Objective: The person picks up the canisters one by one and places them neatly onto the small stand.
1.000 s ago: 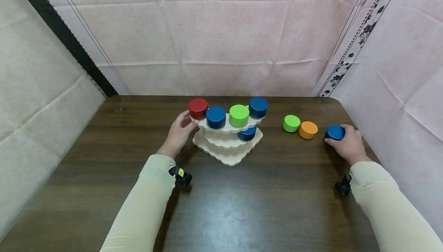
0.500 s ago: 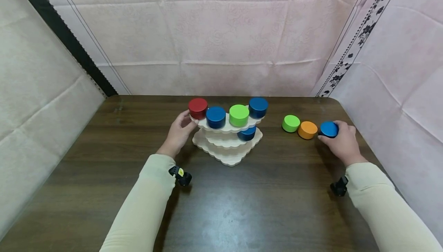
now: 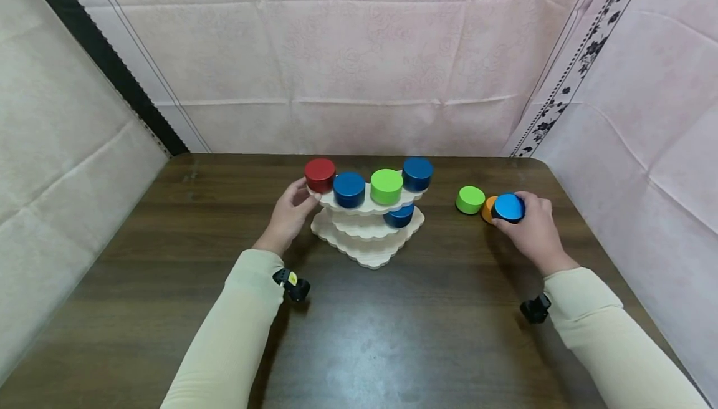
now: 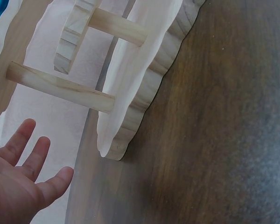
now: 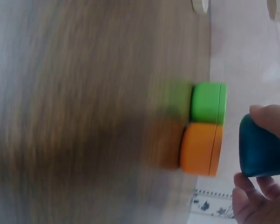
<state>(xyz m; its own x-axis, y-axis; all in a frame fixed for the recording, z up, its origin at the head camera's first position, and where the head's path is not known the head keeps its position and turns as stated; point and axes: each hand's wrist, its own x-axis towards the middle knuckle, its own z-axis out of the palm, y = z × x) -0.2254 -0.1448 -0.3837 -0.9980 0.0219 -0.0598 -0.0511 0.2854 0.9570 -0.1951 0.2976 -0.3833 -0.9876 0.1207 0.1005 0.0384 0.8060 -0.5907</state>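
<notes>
A three-tiered wooden stand with scalloped edges stands mid-table. My left hand pinches the left corner of its top tier, by a red round tin; the other fingers are spread. My right hand grips a blue round tin between thumb and fingers. In the right wrist view that tin is raised off the table, apart from an orange round tin and a green round tin. The head view shows it partly covering the orange one.
On the top tier also sit a blue tin, a green tin and another blue tin. A further blue tin sits on a lower tier. Pale cloth hangs behind the brown table.
My right hand has carried the blue tin leftward and up from the table's right side to over the orange tin. The left hand has stayed at the stand's corner.
</notes>
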